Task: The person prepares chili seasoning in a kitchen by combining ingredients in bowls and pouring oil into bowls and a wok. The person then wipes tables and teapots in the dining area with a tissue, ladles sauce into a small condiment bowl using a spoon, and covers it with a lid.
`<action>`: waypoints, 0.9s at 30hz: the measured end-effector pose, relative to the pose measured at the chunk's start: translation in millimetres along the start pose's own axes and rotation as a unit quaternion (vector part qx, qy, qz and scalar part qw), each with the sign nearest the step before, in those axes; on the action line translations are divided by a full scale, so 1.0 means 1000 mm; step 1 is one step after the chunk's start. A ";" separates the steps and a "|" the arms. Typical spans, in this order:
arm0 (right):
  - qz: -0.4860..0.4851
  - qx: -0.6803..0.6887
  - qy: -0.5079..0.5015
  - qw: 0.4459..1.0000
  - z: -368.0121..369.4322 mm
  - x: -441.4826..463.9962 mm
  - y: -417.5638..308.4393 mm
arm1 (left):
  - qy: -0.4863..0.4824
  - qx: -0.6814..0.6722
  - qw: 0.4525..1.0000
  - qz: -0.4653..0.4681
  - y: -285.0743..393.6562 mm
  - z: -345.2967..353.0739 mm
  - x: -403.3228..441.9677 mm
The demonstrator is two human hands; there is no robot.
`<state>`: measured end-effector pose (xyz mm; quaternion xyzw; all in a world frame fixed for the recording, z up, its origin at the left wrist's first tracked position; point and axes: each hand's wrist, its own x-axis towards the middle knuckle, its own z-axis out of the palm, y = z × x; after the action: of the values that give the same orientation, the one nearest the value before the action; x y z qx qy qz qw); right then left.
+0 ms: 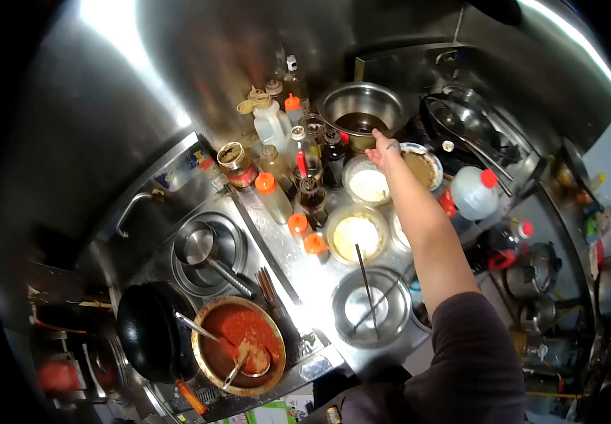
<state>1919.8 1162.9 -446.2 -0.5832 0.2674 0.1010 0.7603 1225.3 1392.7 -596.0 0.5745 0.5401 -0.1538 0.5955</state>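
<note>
My right hand (383,147) reaches far across the counter to the near edge of a large steel bowl (330,106) with dark liquid in it. One digit lies over the rim, and the others are curled just below it, gripping the bowl. Close by my wrist are a bowl of white stuff (368,185) and a blue-rimmed bowl (424,167) of brown stuff. Nearer to me stands a bowl with yellowish contents (356,237). My left hand is out of view.
Bottles with orange caps (275,198) crowd the counter's left side. A steel basin (372,332) with chopsticks stands nearer me. A pot of red sauce (238,326) holds ladles beside a black wok (148,332). A saucepan (198,242) rests in the sink area. Right stands a large red-capped bottle (474,194).
</note>
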 end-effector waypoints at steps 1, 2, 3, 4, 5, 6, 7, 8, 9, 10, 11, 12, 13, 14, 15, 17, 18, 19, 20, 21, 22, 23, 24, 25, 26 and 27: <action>0.001 0.003 0.004 1.000 0.007 0.029 0.001 | 0.010 0.001 1.000 -0.007 0.005 0.008 -0.001; 0.000 0.038 0.009 0.999 0.013 0.044 -0.001 | 0.019 0.000 1.000 -0.015 0.008 0.015 -0.002; 0.000 0.071 0.017 0.997 0.017 0.057 0.000 | 0.027 -0.001 0.999 -0.023 0.011 0.020 -0.003; 0.030 0.097 0.028 0.994 0.019 0.073 0.002 | 0.033 -0.001 0.999 -0.028 0.013 0.026 -0.005; 0.049 0.096 0.045 0.993 0.017 0.085 0.002 | 0.038 -0.002 0.999 -0.033 0.014 0.029 -0.008; 0.037 0.111 0.023 0.993 0.015 0.101 0.006 | 0.041 -0.003 0.998 -0.038 0.011 0.032 -0.012; 0.024 0.124 0.001 0.992 0.016 0.107 0.011 | 0.044 -0.004 0.998 -0.040 0.010 0.035 -0.016; 0.029 0.126 0.029 0.991 0.016 0.110 0.013 | 0.046 -0.006 0.998 -0.040 0.009 0.037 -0.018; 0.029 0.121 0.029 0.992 0.014 0.110 0.019 | 0.046 -0.007 0.998 -0.040 0.007 0.040 -0.019; 0.022 0.145 0.040 0.988 0.010 0.104 0.022 | 0.046 -0.010 0.998 -0.038 0.006 0.042 -0.020; 0.014 0.171 0.050 0.984 0.008 0.105 0.025 | 0.047 -0.014 0.998 -0.037 0.005 0.042 -0.021; 0.014 0.171 0.046 0.984 0.001 0.110 0.027 | 0.049 -0.016 0.998 -0.035 0.003 0.043 -0.020; 0.013 0.171 0.037 0.985 -0.001 0.121 0.027 | 0.051 -0.020 0.998 -0.035 0.001 0.045 -0.020; -0.019 0.177 0.028 0.984 0.002 0.108 0.016 | 0.053 -0.025 0.998 -0.037 -0.003 0.045 -0.021; -0.047 0.179 0.024 0.982 -0.002 0.093 0.004 | 0.054 -0.030 0.997 -0.038 -0.008 0.046 -0.023; -0.125 0.191 0.044 0.973 0.000 0.059 -0.021 | 0.055 -0.039 0.997 -0.033 -0.016 0.048 -0.026; -0.150 0.150 0.054 0.976 -0.003 0.061 -0.031 | 0.055 -0.046 0.997 -0.029 -0.021 0.048 -0.027; -0.177 0.108 0.063 0.976 -0.004 0.047 -0.046 | 0.054 -0.052 0.997 -0.026 -0.027 0.049 -0.027; -0.212 0.083 0.068 0.971 -0.009 0.030 -0.058 | 0.053 -0.060 0.996 -0.024 -0.035 0.049 -0.027; -0.247 0.059 0.072 0.965 -0.009 -0.004 -0.075 | 0.054 -0.070 0.996 -0.018 -0.043 0.048 -0.027; -0.272 -0.006 0.066 0.960 -0.016 -0.013 -0.089 | 0.055 -0.080 0.995 -0.010 -0.056 0.047 -0.027; -0.295 -0.063 0.070 0.951 -0.021 -0.023 -0.103 | 0.057 -0.085 0.995 -0.009 -0.064 0.043 -0.030; -0.318 -0.088 0.068 0.941 -0.025 -0.034 -0.116 | 0.058 -0.094 0.994 -0.004 -0.078 0.038 -0.032; -0.340 -0.113 0.067 0.931 -0.024 -0.059 -0.127 | 0.060 -0.102 0.993 0.000 -0.094 0.032 -0.032; -0.356 -0.125 0.063 0.924 -0.025 -0.086 -0.136 | 0.063 -0.114 0.991 0.011 -0.112 0.026 -0.034; -0.372 -0.139 0.058 0.916 -0.021 -0.119 -0.142 | 0.071 -0.128 0.989 0.032 -0.139 0.018 -0.032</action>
<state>1880.3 1119.2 -268.9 -0.7454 0.0578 -0.1872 0.6372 1110.2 1322.2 -646.4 0.5197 0.5775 -0.0229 0.6292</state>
